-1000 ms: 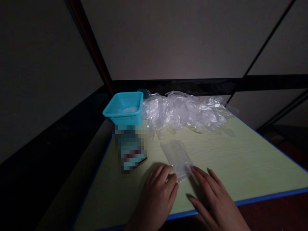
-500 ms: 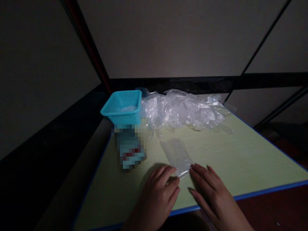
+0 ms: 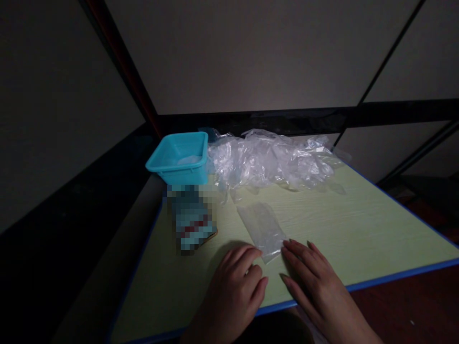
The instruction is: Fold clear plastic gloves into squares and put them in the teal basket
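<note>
A flat clear plastic bag [image 3: 261,229] lies on the pale wood-grain table [image 3: 322,239]. At its near left corner rests my left hand [image 3: 238,282], its fingers curled but apart, holding nothing. My right hand [image 3: 315,282] lies palm down with fingers stretched, its fingertips at the bag's near right corner. Behind the bag spreads a heap of crumpled clear plastic bags [image 3: 268,160].
A turquoise plastic basin [image 3: 172,167] with something whitish inside stands at the back left. In front of it lies a blurred-out flat object [image 3: 193,220]. A pale wall with a dark band rises behind the table.
The camera view has shifted slightly. The left thumb and fingers have parted a little from the bag's corner; the bag itself lies in about the same place.
</note>
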A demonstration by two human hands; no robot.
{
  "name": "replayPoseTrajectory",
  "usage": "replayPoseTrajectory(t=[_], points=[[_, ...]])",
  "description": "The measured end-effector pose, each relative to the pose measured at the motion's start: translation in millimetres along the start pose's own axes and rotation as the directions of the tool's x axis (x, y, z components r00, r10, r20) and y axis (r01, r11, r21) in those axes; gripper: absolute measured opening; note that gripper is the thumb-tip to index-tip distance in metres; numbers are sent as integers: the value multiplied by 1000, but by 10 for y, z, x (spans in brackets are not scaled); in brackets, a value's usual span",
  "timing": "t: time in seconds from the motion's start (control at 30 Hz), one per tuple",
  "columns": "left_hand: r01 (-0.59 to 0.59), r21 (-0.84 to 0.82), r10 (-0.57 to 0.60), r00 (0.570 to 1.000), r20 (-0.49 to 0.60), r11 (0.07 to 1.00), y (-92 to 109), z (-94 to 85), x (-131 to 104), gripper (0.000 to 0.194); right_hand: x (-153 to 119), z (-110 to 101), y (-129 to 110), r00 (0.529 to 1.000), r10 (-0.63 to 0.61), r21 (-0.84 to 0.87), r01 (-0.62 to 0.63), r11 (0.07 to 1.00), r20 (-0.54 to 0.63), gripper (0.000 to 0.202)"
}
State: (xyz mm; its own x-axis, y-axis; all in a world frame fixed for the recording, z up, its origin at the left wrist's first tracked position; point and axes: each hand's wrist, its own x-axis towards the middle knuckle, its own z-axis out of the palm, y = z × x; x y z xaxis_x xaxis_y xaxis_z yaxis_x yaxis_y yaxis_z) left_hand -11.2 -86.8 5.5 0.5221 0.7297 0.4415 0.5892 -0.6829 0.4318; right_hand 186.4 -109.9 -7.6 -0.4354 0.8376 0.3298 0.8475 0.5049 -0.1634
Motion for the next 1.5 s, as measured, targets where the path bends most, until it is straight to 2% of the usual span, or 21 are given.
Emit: replayPoseTrajectory(t=[0.07, 0.2, 0.3, 0.43, 0.57, 0.67, 0.73, 0.8, 0.93, 1.13, 1.3, 1.5], points=[[21, 10, -22, 999, 37, 1000, 15, -14, -2, 12, 1, -4, -2, 1000, 3, 5, -3, 1000, 2, 38], [19, 32, -22, 995, 99, 999, 26, -24, 16, 22, 0, -8, -9, 1000, 19, 26, -19, 999, 17, 39], [39, 11, -40, 994, 101, 999, 11, -15, 33, 23, -3, -3, -13, 999, 32, 43, -33, 999, 17, 39], [74, 15, -75, 990, 118, 997, -11, 4, 20, 38, -21, -3, -11, 999, 32, 60, -33, 998, 10, 40], [76, 36, -80, 987, 137, 997, -22, 32, -25, 48, -39, -37, -3, 996, 91, 86, -89, 992, -20, 42], [90, 41, -95, 987, 130, 995, -33, 53, -45, 60, -23, -77, 14, 1000, -14, 91, 13, 996, 3, 42], [107, 29, -110, 985, 132, 994, -40, 61, -47, 69, -2, -97, 29, 991, -125, 79, 122, 989, 40, 44], [129, 9, -129, 981, 145, 992, -46, 64, -45, 74, 17, -109, 42, 979, -187, 74, 181, 981, 85, 45], [151, -17, -147, 977, 157, 988, -48, 61, -44, 75, 31, -108, 48, 973, -193, 73, 185, 980, 126, 43], [151, -21, -146, 976, 159, 988, -31, 43, -31, 71, 20, -66, 50, 979, -184, 79, 177, 981, 84, 43], [139, -13, -135, 979, 152, 990, -29, 39, -24, 70, 15, -60, 46, 981, -175, 37, 173, 984, 78, 42], [146, -10, -143, 977, 160, 989, -38, 45, -43, 68, 24, -79, 25, 986, -150, 70, 145, 987, 73, 44]])
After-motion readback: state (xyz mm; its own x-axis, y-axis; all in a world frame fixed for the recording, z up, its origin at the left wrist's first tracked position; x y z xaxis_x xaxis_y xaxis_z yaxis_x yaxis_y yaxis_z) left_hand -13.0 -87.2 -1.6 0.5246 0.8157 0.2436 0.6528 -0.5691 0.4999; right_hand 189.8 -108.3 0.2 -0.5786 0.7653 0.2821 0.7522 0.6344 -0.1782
